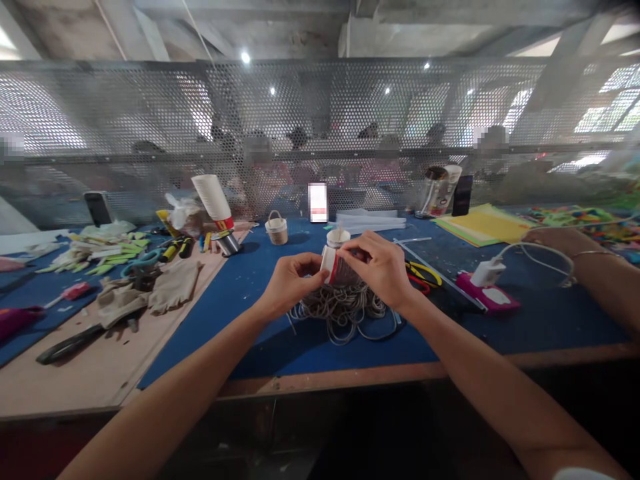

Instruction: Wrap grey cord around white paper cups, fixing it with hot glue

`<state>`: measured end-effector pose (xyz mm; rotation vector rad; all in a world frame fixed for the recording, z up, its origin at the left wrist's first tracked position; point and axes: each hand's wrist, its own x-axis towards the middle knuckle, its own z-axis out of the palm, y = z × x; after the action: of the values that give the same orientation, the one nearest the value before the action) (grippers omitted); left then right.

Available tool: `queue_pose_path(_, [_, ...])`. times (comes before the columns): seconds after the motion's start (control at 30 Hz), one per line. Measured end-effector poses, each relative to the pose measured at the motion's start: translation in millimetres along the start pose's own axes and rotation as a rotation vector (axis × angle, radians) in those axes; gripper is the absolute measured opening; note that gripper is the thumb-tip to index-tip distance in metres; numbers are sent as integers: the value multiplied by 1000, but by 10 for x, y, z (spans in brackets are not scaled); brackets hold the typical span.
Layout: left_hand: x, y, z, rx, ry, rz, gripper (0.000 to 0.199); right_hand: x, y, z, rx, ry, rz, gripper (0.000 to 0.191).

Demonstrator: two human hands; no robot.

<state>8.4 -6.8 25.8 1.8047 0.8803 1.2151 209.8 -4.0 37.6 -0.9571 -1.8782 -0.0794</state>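
No word, number or brand can be read. Yellow marks on the red band point(225, 224) around the tilted stack of white paper cups point(206, 190), toward ten o'clock, are too small; the bright upright rectangular screen point(318, 199) at twelve o'clock is pixelated.

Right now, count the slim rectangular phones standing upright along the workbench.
3: a dark-screened phone at left, a bright-screened phone at centre back, and a black phone at right, beside yellow paper sheets. Others may be hidden.
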Motion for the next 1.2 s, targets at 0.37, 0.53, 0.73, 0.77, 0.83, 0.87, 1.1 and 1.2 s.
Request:
queue_pose_path(0.37, [-17, 10, -9, 13, -5, 5, 15, 2, -12, -6, 17, -10, 15, 8])
queue_pose_path(0.53, [-13, 11, -8, 30, -8, 9, 14, 6, -5, -13, 10, -14, 28, 10])
queue_pose_path(0.73, [-19, -12, -19, 25, -23, 2, 12, 18, -5, -10, 4, -21, 37, 9])
queue_pose_path(0.77, [-18, -13, -19, 26, -26, 3, 12, 18, -3, -10, 0, -25, 39, 9])
queue_pose_path(0.83, [-15, -9, -17, 32, -32, 7, 13, 19, 0, -12, -10, -33, 46, 10])
queue_pose_path(0.87, [-13, -6, -16, 35, -34, 7, 13, 20, 2, -14, -16, -36, 50, 10])
queue_pose_path(1.1, [-23, 6, -17, 48, -50, 0, 14, 32, 18, -20, -13, -57, 62, 10])
queue_pose_path(1.2, [-29, 0, -19, 51, -56, -2, 15, 33, 37, -17, -20, -63, 64, 10])
